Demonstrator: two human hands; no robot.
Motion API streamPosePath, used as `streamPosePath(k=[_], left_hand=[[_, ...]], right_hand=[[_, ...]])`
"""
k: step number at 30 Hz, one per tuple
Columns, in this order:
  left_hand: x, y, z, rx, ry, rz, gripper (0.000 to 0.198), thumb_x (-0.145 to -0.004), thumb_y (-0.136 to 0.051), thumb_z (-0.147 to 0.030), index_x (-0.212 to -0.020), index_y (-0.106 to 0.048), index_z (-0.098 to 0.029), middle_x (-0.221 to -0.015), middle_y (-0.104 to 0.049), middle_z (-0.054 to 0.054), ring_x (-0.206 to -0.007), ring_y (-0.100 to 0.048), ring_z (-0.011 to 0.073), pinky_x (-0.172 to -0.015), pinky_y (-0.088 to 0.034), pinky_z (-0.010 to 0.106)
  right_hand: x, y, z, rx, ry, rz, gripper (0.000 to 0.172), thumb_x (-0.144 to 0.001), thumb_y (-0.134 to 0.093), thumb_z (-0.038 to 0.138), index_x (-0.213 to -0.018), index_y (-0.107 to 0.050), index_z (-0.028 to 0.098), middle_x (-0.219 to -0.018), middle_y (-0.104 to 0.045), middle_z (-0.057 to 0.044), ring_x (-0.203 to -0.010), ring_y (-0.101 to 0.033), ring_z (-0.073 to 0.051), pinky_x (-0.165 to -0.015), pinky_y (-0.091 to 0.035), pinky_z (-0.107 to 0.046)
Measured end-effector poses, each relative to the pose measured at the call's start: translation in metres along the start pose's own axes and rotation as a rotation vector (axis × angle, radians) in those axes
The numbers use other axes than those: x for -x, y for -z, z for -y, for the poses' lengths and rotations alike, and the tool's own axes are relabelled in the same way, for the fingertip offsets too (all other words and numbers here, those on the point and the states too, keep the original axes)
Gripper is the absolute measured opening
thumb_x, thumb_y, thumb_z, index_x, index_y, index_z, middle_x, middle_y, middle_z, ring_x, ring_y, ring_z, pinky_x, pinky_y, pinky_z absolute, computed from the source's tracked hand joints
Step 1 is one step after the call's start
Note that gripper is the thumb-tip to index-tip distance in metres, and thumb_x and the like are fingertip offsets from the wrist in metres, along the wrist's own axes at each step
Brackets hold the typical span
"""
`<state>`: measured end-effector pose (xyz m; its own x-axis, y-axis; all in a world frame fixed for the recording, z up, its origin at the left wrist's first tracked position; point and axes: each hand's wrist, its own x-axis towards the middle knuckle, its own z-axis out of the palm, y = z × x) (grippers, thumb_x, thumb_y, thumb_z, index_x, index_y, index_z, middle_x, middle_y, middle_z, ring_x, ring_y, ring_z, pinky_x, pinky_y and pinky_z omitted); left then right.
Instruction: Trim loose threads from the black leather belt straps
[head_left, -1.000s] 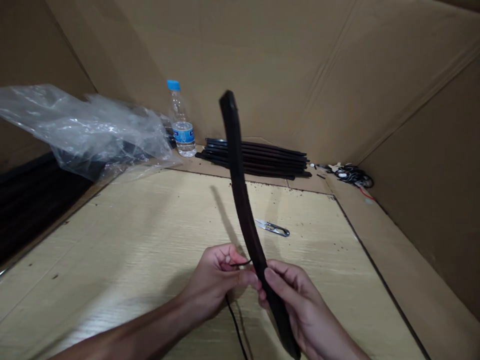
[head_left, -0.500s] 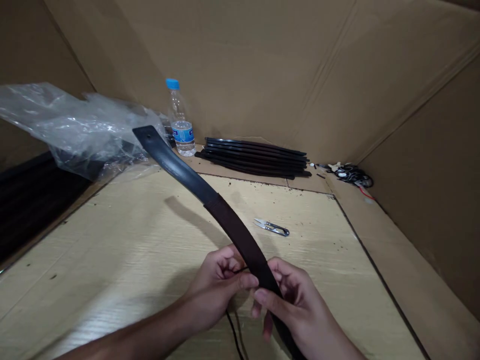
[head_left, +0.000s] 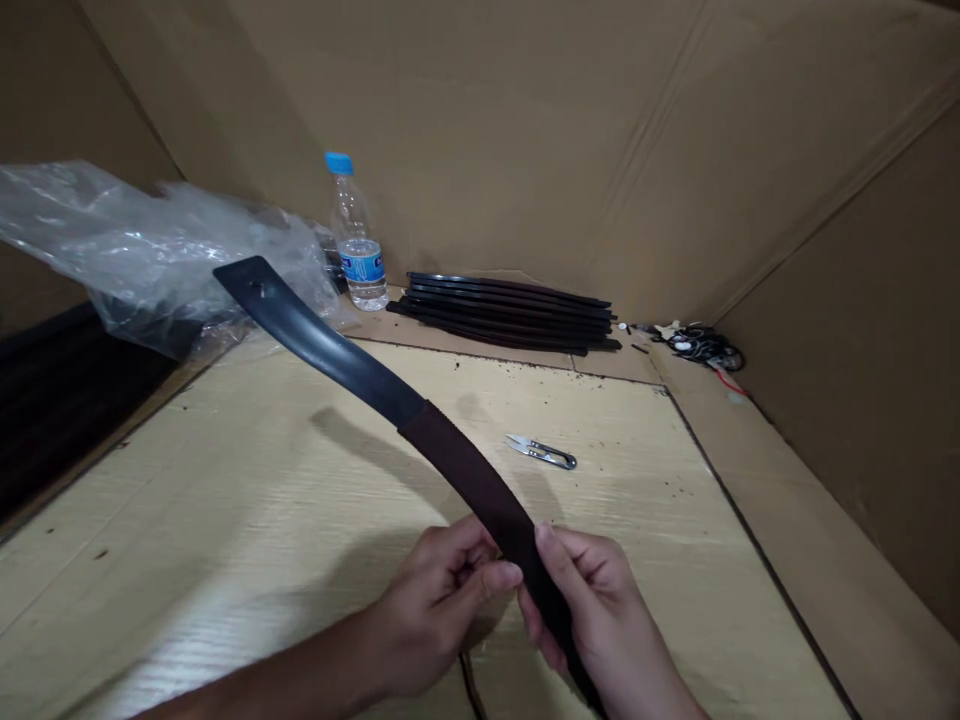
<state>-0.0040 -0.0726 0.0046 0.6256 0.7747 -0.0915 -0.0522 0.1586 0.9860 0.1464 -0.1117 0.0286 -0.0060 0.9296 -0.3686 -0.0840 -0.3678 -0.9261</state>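
A long curved black strip [head_left: 330, 355], smooth and with a hole near its far end, slants across the view from upper left to lower right. A dark brown sleeve [head_left: 480, 480] with a ridged edge covers its middle. On the strip's left edge, my left hand [head_left: 442, 595] pinches the covered part between thumb and fingers. My right hand [head_left: 611, 610] grips the same part from the right, thumb on top and fingers underneath. Below my left hand hangs a thin dark cord [head_left: 470, 685]; its upper end is hidden. Beyond the hands, thread snips [head_left: 541, 452] lie on the table.
A stack of similar dark strips [head_left: 510, 312] lies at the back beside a water bottle [head_left: 358, 235]. Clear plastic wrap [head_left: 172, 255] covers dark pieces at left. Tangled cords [head_left: 705, 347] sit in the right back corner. Cardboard walls [head_left: 480, 130] enclose the wooden tabletop [head_left: 247, 490].
The strip's far end has swung left and turned its broad face more toward me. My right thumb has moved up along the strip. The cord segment between my hands no longer shows.
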Motion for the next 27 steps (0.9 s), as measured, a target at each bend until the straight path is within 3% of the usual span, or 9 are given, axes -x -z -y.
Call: streamPosePath(k=[8, 11, 16, 21, 27], left_hand=[[-0.01, -0.001, 0.001, 0.351, -0.051, -0.006, 0.022, -0.091, -0.053, -0.036, -0.081, -0.058, -0.017, -0.07, -0.058, 0.001, -0.067, -0.059, 0.0163, -0.067, -0.047, 0.029], [-0.013, 0.0, 0.003, 0.332, -0.021, -0.038, 0.025, -0.088, -0.056, -0.038, -0.078, -0.058, -0.016, -0.07, -0.058, 0.002, -0.067, -0.059, 0.016, -0.067, -0.046, 0.029], [-0.014, 0.002, -0.001, 0.22, 0.052, -0.226, 0.03, -0.08, -0.065, -0.043, -0.071, -0.06, -0.016, -0.068, -0.062, 0.001, -0.065, -0.055, 0.0141, -0.062, -0.044, 0.024], [-0.015, -0.001, -0.006, 0.272, 0.028, -0.163, 0.025, -0.076, -0.069, -0.039, -0.068, -0.06, -0.017, -0.063, -0.064, 0.001, -0.061, -0.059, 0.015, -0.06, -0.046, 0.025], [-0.014, -0.002, -0.001, 0.263, 0.014, -0.115, 0.022, -0.08, -0.065, -0.036, -0.07, -0.059, -0.017, -0.065, -0.064, 0.002, -0.065, -0.06, 0.017, -0.064, -0.047, 0.029]], right_hand=[[0.001, 0.005, 0.006, -0.106, 0.082, 0.066, 0.041, -0.083, -0.062, 0.051, -0.072, -0.071, 0.013, -0.065, -0.063, -0.004, -0.061, -0.052, -0.013, -0.059, -0.041, -0.024], [0.0, 0.005, 0.006, -0.072, 0.063, 0.019, 0.038, -0.076, -0.07, 0.051, -0.079, -0.074, 0.014, -0.067, -0.065, -0.005, -0.062, -0.053, -0.014, -0.06, -0.042, -0.025], [0.0, 0.006, 0.008, -0.065, -0.006, -0.082, 0.052, -0.062, -0.08, 0.053, -0.094, -0.073, 0.014, -0.071, -0.067, -0.006, -0.065, -0.056, -0.015, -0.063, -0.045, -0.026], [-0.001, 0.005, 0.004, -0.018, 0.02, -0.04, 0.046, -0.07, -0.07, 0.06, -0.065, -0.069, 0.015, -0.058, -0.054, -0.001, -0.057, -0.045, -0.012, -0.055, -0.037, -0.024], [-0.001, 0.003, 0.0, -0.071, 0.012, -0.044, 0.046, -0.073, -0.067, 0.06, -0.061, -0.065, 0.016, -0.058, -0.055, -0.001, -0.056, -0.044, -0.013, -0.056, -0.035, -0.025]])
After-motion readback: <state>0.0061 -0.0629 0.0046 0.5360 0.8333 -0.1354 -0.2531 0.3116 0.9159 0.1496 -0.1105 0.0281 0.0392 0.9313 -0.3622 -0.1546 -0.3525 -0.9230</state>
